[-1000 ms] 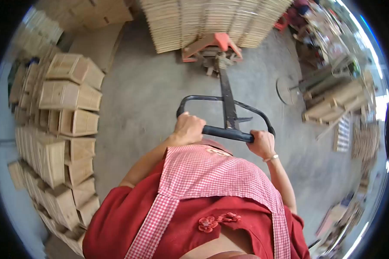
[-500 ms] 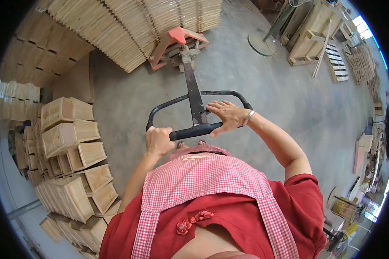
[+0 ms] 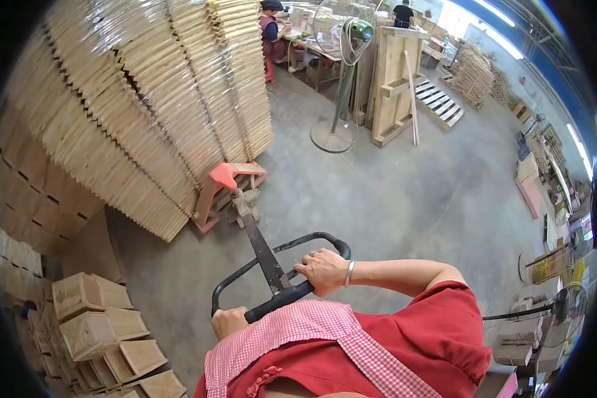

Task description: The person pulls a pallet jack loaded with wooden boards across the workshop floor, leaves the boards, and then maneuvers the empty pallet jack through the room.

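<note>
Both my hands are closed on the black loop handle of a hand pallet truck. My left hand wraps round the handle's left corner, partly hidden by the apron. Right of the centre stem, my right hand grips the crossbar, with a metal bangle on its wrist. The dark stem leans away from me to the red pallet truck body. On the truck's far side stands a tall stack of wooden panels wrapped in clear film.
Wooden crates are piled at the left. A standing fan is ahead, beside upright wooden frames and a slatted pallet. One person sits at a workbench; another person is farther back.
My right hand, flat with fingers spread before, has closed round the crossbar. My view has tilted up and turned right, bringing the fan and people in. My left hand still grips the handle.
</note>
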`<state>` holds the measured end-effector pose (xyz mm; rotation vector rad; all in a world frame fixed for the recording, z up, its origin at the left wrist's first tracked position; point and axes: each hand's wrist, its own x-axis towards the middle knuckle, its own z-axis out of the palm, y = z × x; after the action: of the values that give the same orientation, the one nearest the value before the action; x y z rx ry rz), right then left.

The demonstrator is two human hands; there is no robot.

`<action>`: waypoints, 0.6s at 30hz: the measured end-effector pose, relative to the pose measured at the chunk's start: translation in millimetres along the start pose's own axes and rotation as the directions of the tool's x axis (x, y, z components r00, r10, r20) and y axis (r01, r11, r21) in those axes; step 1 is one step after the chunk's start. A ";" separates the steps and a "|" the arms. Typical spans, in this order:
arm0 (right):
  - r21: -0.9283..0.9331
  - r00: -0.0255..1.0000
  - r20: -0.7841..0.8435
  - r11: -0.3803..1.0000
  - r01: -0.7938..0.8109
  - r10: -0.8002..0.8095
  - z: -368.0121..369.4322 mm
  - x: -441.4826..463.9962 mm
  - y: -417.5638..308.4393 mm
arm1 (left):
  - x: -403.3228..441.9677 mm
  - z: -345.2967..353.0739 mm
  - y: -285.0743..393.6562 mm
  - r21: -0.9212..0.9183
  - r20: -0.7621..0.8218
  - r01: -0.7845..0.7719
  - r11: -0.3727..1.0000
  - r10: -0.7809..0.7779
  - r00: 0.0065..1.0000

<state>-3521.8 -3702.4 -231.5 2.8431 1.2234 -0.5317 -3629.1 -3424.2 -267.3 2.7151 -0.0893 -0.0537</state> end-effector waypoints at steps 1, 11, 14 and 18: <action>0.014 0.999 0.017 0.999 0.032 -0.033 0.2 -2.9 0.1 | -6.0 1.7 2.1 0.004 0.012 0.037 0.999 -0.037 0.999; 0.019 0.994 -0.110 1.000 -0.006 0.008 -37.4 -7.8 -58.1 | -25.4 -35.0 -34.4 0.013 -0.200 -0.261 0.965 0.259 0.945; 0.061 0.996 -0.086 0.998 -0.020 0.025 -34.7 -6.3 -57.6 | -26.4 -31.2 -36.2 -0.006 -0.184 -0.276 0.961 0.270 0.945; 0.073 0.998 -0.033 0.996 -0.044 0.047 -33.1 -4.5 -54.6 | -22.2 -25.3 -36.4 -0.019 -0.191 -0.258 0.966 0.250 0.949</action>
<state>-3553.0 -3663.1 -191.7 2.9444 1.1651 -0.5379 -3648.0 -3379.2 -258.7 2.6268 -0.3760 0.2721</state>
